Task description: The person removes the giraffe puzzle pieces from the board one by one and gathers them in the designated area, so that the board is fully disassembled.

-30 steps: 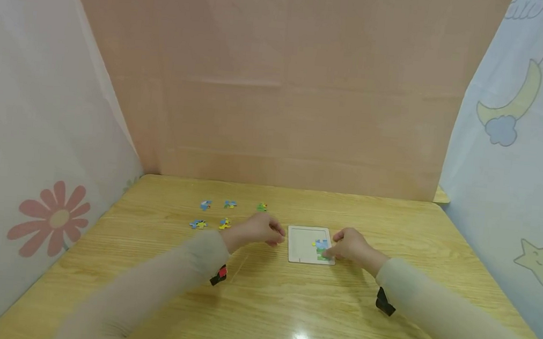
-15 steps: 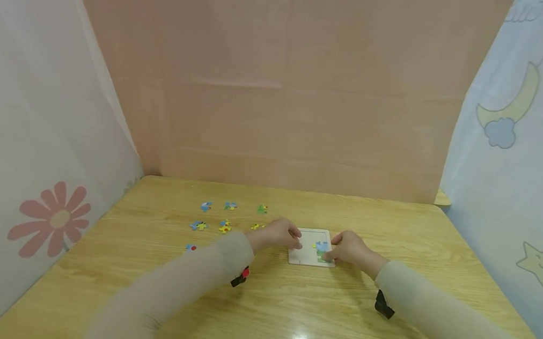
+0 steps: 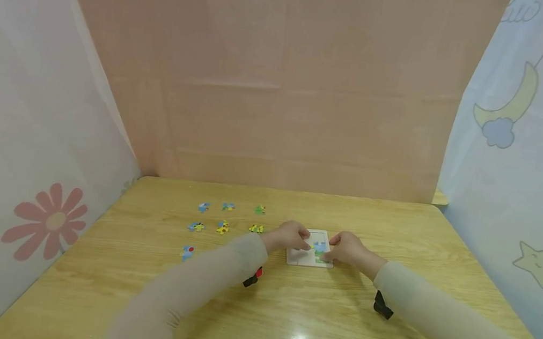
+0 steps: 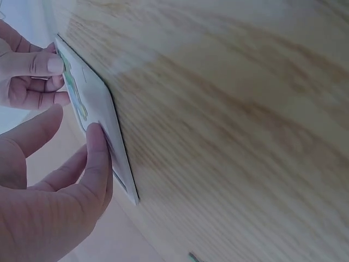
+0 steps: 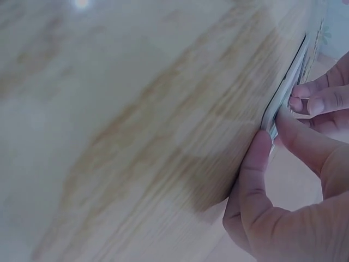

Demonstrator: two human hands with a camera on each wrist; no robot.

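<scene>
A square white puzzle tray [image 3: 296, 257] lies on the table, with a few blue and green puzzle pieces [image 3: 319, 249] set into its right part. My right hand [image 3: 349, 248] pinches the tray's right edge, the thumb on top over the pieces and the fingers along the side. My left hand [image 3: 291, 236] reaches over the tray from the left. In the left wrist view its index fingertip [image 4: 96, 136] rests on the tray's surface beside the pieces, while the thumb [image 4: 46, 128] stands apart from it. No loose piece shows between the left fingers.
Several loose blue, yellow and green puzzle pieces [image 3: 223, 227] lie spread at the left, one with a red spot [image 3: 187, 252] nearest the front. A tan sheet [image 3: 276, 111] rises behind the wooden table [image 3: 369, 216]; printed curtains [image 3: 508, 174] flank both sides.
My left hand has moved right, from beside the tray to over it, uncovering loose pieces behind the sleeve. The right hand has kept its hold on the tray's edge.
</scene>
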